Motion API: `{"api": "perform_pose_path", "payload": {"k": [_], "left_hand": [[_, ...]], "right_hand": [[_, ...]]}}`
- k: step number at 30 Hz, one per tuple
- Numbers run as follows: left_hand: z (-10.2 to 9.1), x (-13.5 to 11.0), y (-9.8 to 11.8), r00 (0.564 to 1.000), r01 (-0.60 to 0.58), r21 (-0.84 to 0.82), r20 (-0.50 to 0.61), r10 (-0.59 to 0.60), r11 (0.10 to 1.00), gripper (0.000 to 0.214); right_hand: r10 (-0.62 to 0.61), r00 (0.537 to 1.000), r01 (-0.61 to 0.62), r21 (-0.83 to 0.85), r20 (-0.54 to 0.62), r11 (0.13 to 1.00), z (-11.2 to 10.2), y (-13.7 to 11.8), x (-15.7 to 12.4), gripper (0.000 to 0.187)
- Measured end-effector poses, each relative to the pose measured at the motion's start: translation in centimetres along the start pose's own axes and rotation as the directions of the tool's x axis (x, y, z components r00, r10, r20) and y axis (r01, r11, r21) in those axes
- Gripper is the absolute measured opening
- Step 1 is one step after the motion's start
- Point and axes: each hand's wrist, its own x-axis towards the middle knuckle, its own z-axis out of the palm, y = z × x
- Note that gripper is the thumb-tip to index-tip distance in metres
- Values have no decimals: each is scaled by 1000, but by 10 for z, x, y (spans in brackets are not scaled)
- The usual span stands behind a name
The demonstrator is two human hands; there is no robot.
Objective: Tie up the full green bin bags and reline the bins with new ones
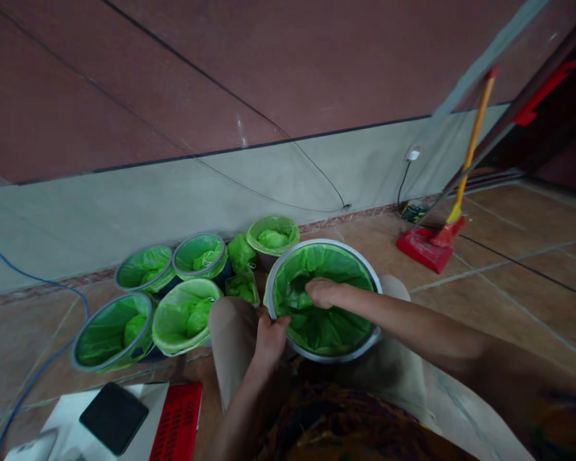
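A round trash can (375,282) with a grey rim and a green plastic liner (336,326) stands tilted between my knees. My left hand (271,336) is closed over the near left part of its rim, thumb on the inside. Down inside the opening is my right hand (320,292), its fingers curled against the liner. The fingertips are hidden, so I cannot see what they hold, if anything.
Several lined trash cans, among them a light green one (166,330), stand at left by the wall. A red dustpan (425,250) and yellow-handled broom (473,141) are at right. A black tablet-like object (114,417) and blue cable (33,381) lie lower left.
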Motion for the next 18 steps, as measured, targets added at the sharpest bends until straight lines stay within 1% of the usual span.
{"api": "perform_pose_path", "payload": {"k": [1, 2, 3, 4, 5, 6, 7, 8, 9, 10, 11, 12, 13, 14, 15, 16, 18], "left_hand": [[0, 4, -3, 1000, 11, -11, -19, -11, 1000, 24], [-1, 9, -6, 999, 22, -22, -41, -22, 1000, 24], [-1, 15, -9, 997, 32, -31, -63, -34, 999, 24], [-2, 21, -13, 995, 47, -36, -86, -50, 998, 22], [-2, 28, -17, 992, 68, -38, -108, -71, 997, 21], [-2, 35, -20, 987, 96, -38, -129, -100, 995, 19], [-2, 42, -24, 978, 138, -38, -149, -143, 990, 17], [-3, 50, -28, 966, 190, -39, -169, -194, 981, 15], [-3, 59, -32, 951, 242, -40, -188, -246, 969, 13], [-3, 68, -36, 934, 289, -44, -205, -291, 956, 13], [-3, 76, -40, 919, 325, -47, -220, -327, 944, 12], [-2, 85, -44, 906, 353, -48, -231, -354, 934, 13], [-2, 94, -49, 897, 373, -46, -239, -373, 927, 14], [-1, 102, -53, 889, 390, -44, -244, -388, 920, 14], [0, 110, -58, 880, 409, -41, -246, -406, 912, 14], [0, 117, -62, 872, 428, -39, -246, -424, 903, 15], [1, 129, -70, 861, 452, -35, -246, -446, 891, 16]], "right_hand": [[-45, 998, 47, -43, 37, 998, -4, 3, 5, 10], [-99, 994, 103, -90, 45, 991, -9, 7, 8, 11], [-152, 988, 153, -137, 13, 979, -14, 14, 7, 16], [-188, 980, 174, -179, -64, 968, -19, 22, 6, 24], [-195, 966, 157, -214, -170, 964, -22, 32, 4, 30], [-165, 944, 99, -232, -285, 968, -24, 42, 3, 35], [-97, 921, 12, -222, -378, 975, -23, 53, 4, 38], [-13, 902, -80, -196, -431, 977, -19, 65, 7, 42], [72, 898, -159, -166, -434, 973, -12, 77, 12, 47], [166, 909, -230, -127, -383, 965, -3, 89, 18, 54], [254, 924, -284, -68, -284, 956, 9, 100, 26, 57], [281, 949, -284, -1, -145, 959, 22, 110, 35, 53], [314, 948, -309, 82, -46, 947, 36, 120, 43, 44], [335, 942, -333, 170, 15, 928, 50, 127, 51, 36], [363, 930, -364, 247, 49, 898, 63, 134, 59, 27], [386, 920, -389, 281, 69, 877, 76, 138, 65, 21], [428, 901, -426, 329, 72, 843, 96, 143, 75, 20]]}}
